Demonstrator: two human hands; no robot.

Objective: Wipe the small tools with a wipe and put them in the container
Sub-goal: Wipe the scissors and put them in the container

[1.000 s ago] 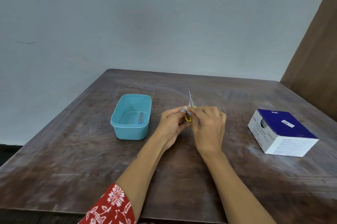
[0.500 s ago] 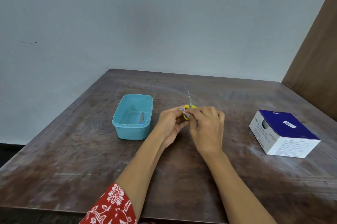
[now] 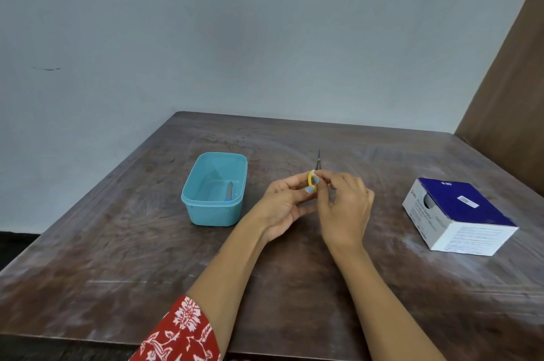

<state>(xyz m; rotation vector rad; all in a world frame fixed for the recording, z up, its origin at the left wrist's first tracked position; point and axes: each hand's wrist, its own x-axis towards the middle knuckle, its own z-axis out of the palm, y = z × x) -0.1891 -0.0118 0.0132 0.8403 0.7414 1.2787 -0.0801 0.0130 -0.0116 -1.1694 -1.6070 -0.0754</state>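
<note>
We have the small scissors [image 3: 315,176] pinched between both hands above the table [image 3: 117,243], blades pointing away from us; our left hand [image 3: 284,204] holds the yellow finger loop with curled fingertips, and our right hand [image 3: 347,207] closes its fingers on the handle just beside it, with what we take to be the wipe [image 3: 312,186], a small pale blue-white scrap, tucked at the loop; how much of it is there we cannot tell. The teal container [image 3: 215,193] sits well to the left of our left hand, with 1 slim tool [image 3: 229,191] already lying inside; a blue-and-white box [image 3: 459,213] rests far to the right of our right hand. We judge the wiping of these scissors to be under way, handle end first. The risks: the fine point could prick a fingertip if we slide the wipe along the blades toward the tip carelessly; the scrap is so small it could slip from the pinch; and a loose 2-finger hold could let the scissors drop onto the table, dirtying them again.
</note>
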